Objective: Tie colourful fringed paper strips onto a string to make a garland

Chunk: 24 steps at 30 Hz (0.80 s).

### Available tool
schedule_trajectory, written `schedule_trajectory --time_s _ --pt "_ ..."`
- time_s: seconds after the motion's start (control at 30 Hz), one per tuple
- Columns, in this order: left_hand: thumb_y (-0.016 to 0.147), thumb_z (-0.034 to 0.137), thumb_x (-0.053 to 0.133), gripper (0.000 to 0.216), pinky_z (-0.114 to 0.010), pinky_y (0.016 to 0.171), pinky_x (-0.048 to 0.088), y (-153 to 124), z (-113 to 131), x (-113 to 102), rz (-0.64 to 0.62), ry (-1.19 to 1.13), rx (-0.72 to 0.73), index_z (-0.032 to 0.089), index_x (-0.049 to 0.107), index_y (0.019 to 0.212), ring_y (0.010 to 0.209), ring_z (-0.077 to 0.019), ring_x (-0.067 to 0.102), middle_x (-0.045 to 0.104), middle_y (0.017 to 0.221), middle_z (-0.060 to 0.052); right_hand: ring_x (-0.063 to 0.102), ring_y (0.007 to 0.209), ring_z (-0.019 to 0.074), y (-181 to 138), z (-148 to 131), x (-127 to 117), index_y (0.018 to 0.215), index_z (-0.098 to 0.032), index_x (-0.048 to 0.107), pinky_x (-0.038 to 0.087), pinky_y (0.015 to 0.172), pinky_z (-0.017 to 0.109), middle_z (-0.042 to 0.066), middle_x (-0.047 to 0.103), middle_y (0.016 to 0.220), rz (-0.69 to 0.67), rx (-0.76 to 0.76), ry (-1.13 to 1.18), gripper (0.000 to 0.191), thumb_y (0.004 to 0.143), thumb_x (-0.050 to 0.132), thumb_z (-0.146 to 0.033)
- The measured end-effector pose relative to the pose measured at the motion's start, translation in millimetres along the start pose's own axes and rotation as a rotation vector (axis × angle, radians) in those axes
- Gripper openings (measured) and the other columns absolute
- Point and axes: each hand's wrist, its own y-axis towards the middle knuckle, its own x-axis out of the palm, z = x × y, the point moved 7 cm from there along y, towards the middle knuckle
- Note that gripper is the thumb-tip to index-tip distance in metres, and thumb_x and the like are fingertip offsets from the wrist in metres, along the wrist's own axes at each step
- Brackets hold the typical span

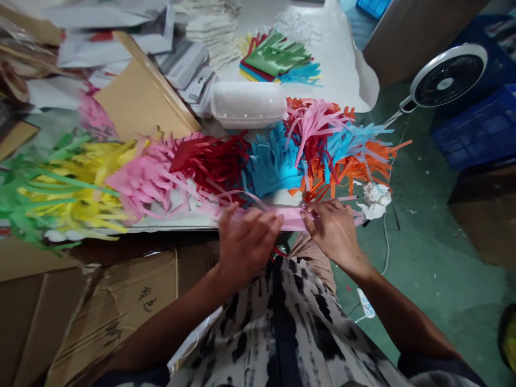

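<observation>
At the table's front edge, a fringed strip of pink tissue paper (292, 217) stretches between my two hands. My left hand (248, 242) is curled over its left part, slightly smeared by motion. The right end is pinched by my right hand (334, 231), thumb against fingers. Loose pink fringes trail out past both hands. Just behind them lie fringed paper bundles: a blue one (274, 164), a dark red one (212, 161), a pink one (145, 177) and an orange one (363, 161). A crumpled white paper (375, 200) sits right of my right hand.
Behind the bundles stands a white plastic box (249, 105). Green fringed sheets (278, 54) lie farther back. Yellow fringes (80, 188) and green fringes (24, 183) spread at the left. A fan (449, 75) is at the right, and cardboard (133, 306) lies below the table at left.
</observation>
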Motion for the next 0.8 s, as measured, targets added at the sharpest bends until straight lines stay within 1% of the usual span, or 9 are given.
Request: schedule_trajectory --time_s 0.1,0.17,0.23,0.3,0.37,0.47,0.57,0.67,0.8 --pt "0.106 0.029 0.058 0.040 -0.058 0.134 0.010 -11.7 19.3 22.7 -0.117 -0.097 0.022 0.025 0.060 0.145 0.134 -0.0257 0.064 0.071 0.142 -0.009 0.063 0.103 0.0316 6.0 1.8 0.1 0.101 -0.020 0.072 0.031 0.080 0.041 0.009 0.081 0.103 0.006 -0.026 -0.027 0.022 0.105 0.058 -0.037" --pt "0.106 0.032 0.059 0.042 -0.062 0.133 0.006 -16.2 19.8 35.5 -0.162 -0.116 -0.016 0.024 0.059 0.147 0.139 -0.0284 0.061 0.067 0.148 -0.012 0.062 0.103 0.0327 7.6 2.0 -4.1 0.105 -0.020 0.072 0.032 0.081 0.042 0.010 0.079 0.103 0.008 -0.029 -0.056 0.025 0.104 0.058 -0.040" --pt "0.106 0.032 0.058 0.042 -0.064 0.133 0.003 -18.4 17.3 42.6 -0.179 -0.117 -0.024 0.025 0.060 0.147 0.139 -0.0287 0.061 0.067 0.148 -0.012 0.062 0.107 0.0339 4.2 -1.0 -12.6 0.117 -0.019 0.071 0.033 0.085 0.043 0.013 0.077 0.113 0.036 -0.029 -0.087 0.028 0.105 0.056 -0.039" --pt "0.107 0.031 0.057 0.041 -0.064 0.133 -0.001 -19.1 15.0 43.9 -0.170 -0.110 -0.013 0.025 0.060 0.147 0.139 -0.0278 0.061 0.067 0.148 -0.011 0.060 0.118 0.0342 -5.0 -11.2 -19.9 0.132 -0.019 0.067 0.034 0.093 0.046 0.014 0.073 0.130 0.067 -0.093 -0.100 0.033 0.104 0.055 -0.032" --pt "0.107 0.030 0.056 0.041 -0.063 0.133 -0.004 -19.3 14.3 42.4 -0.154 -0.102 0.010 0.024 0.060 0.147 0.139 -0.0269 0.062 0.068 0.147 -0.011 0.059 0.129 0.0325 -19.1 -25.7 -19.9 0.141 -0.022 0.063 0.032 0.101 0.048 0.011 0.070 0.140 0.066 -0.230 -0.089 0.040 0.102 0.054 -0.022" --pt "0.106 0.027 0.058 0.041 -0.064 0.133 -0.008 -19.0 13.6 39.5 -0.134 -0.085 0.044 0.026 0.061 0.146 0.138 -0.0266 0.062 0.068 0.147 -0.010 0.060 0.133 0.0285 -39.6 -33.1 -13.1 0.142 -0.025 0.065 0.031 0.104 0.046 0.007 0.074 0.137 0.087 -0.371 -0.088 0.045 0.100 0.058 -0.014" --pt "0.105 0.024 0.061 0.037 -0.065 0.133 -0.009 -17.9 8.6 35.6 -0.129 -0.092 0.099 0.029 0.066 0.141 0.136 -0.0260 0.064 0.069 0.146 -0.008 0.065 0.129 0.0262 -48.4 -18.0 -12.6 0.137 -0.025 0.070 0.033 0.103 0.045 0.006 0.077 0.133 0.170 -0.363 -0.118 0.041 0.097 0.066 -0.016" --pt "0.103 0.028 0.065 0.029 -0.067 0.134 -0.004 -16.5 -10.0 26.5 -0.130 -0.123 0.141 0.031 0.072 0.130 0.129 -0.0252 0.069 0.076 0.135 -0.003 0.069 0.123 0.0256 -49.0 -4.7 -17.6 0.129 -0.026 0.074 0.034 0.104 0.045 0.004 0.079 0.128 0.211 -0.377 -0.159 0.034 0.096 0.070 -0.020" --pt "0.099 0.033 0.071 0.010 -0.071 0.132 0.008 -15.4 -62.1 -2.0 -0.098 -0.081 0.130 0.033 0.080 0.103 0.123 -0.0267 0.071 0.082 0.118 0.003 0.067 0.123 0.0269 -45.9 -2.3 -22.3 0.125 -0.026 0.074 0.033 0.108 0.048 0.002 0.080 0.124 0.216 -0.408 -0.189 0.029 0.097 0.069 -0.021"
